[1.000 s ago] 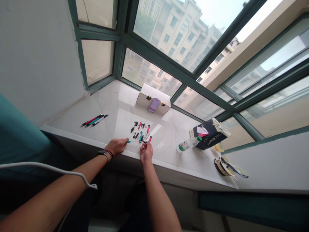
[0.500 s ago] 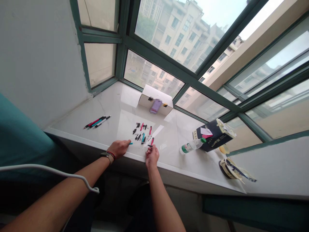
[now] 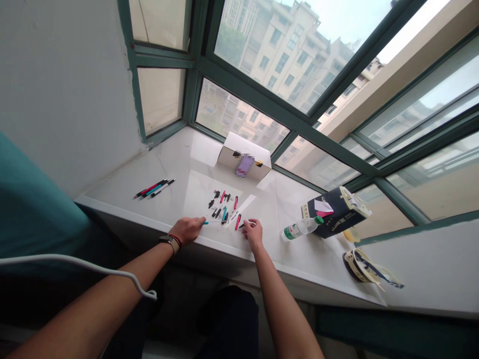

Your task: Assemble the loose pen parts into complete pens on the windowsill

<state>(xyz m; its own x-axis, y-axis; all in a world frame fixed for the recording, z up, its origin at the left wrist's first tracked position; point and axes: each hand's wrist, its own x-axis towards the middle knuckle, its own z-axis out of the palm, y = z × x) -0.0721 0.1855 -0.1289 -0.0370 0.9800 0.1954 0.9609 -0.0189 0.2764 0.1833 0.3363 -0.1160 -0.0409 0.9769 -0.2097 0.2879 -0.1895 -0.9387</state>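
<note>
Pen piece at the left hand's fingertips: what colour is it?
Teal; the pen piece at the left hand shows best in the head view.

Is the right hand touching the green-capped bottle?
Apart: the head view shows a strip of white countertop between the right hand and the green-capped bottle.

The person's left hand (image 3: 188, 230) and right hand (image 3: 253, 233) are bare, as are both forearms. Around the left wrist sits a watch (image 3: 165, 239) with a dark face and a pale beige strap; a thin red band (image 3: 175, 238) circles the same wrist, just beside it on the hand side. Dark navy, nearly black trousers (image 3: 239, 316) cover the rounded knee. A smooth white cable (image 3: 75, 260) runs across the left forearm, ending in a small curl; its attachment cannot be made out.
</note>
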